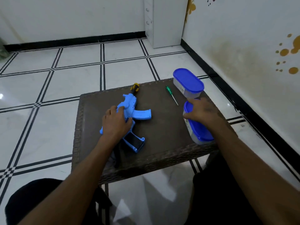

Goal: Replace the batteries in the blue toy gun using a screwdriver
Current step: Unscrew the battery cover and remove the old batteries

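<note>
The brown woven table [162, 127] stands in front of me on the white tiled floor [48, 78]. On its left half lies the blue toy gun [129, 114], flat on its side, its long axis running from near me away toward the far edge, magazine jutting right, grip with a dark panel nearest me. It is bright blue plastic; I can read no writing on it. My left hand [116, 122] lies over its middle, fingers curled around the body. My right hand [200, 112] grips the lid end of the near container [198, 129]; a label on its side is too blurred to read. The far container [188, 82] sits behind. Between them and the gun lies the green screwdriver [171, 95]; a yellow-and-black screwdriver [135, 88] touches the gun's far end.
</note>
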The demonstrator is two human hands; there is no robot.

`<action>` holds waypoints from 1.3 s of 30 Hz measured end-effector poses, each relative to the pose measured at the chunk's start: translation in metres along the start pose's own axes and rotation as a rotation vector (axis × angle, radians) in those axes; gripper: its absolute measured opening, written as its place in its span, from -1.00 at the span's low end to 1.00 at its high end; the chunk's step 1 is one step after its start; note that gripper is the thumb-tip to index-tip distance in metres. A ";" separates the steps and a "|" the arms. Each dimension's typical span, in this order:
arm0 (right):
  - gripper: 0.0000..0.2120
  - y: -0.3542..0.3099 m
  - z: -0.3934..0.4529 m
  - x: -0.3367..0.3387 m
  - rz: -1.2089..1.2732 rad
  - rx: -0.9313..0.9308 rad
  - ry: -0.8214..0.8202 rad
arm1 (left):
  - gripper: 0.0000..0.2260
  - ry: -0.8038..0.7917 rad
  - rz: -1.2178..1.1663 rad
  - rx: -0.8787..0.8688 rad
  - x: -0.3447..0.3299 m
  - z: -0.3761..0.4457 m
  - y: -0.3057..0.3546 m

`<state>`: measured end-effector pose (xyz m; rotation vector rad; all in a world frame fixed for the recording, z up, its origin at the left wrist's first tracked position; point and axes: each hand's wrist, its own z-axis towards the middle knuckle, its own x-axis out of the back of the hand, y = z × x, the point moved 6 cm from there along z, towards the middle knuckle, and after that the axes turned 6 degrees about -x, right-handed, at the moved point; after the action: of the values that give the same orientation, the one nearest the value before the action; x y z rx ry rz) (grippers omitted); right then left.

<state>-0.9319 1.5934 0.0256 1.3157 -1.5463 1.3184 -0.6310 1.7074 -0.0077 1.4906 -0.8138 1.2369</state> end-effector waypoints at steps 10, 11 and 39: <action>-0.39 -0.020 0.014 0.024 -0.135 0.062 0.231 | -0.43 -0.043 -0.008 0.061 -0.005 -0.003 -0.019; -0.43 -0.034 0.017 0.025 -0.124 0.088 0.266 | -0.43 -0.047 0.004 0.058 -0.006 -0.001 -0.021; -0.57 -0.126 0.017 -0.004 0.349 0.392 0.408 | -0.13 -0.353 -0.237 -0.137 -0.005 -0.032 -0.041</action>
<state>-0.8070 1.5827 0.0498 0.9282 -1.3044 2.0478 -0.6044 1.7486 -0.0242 1.6621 -0.9013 0.7383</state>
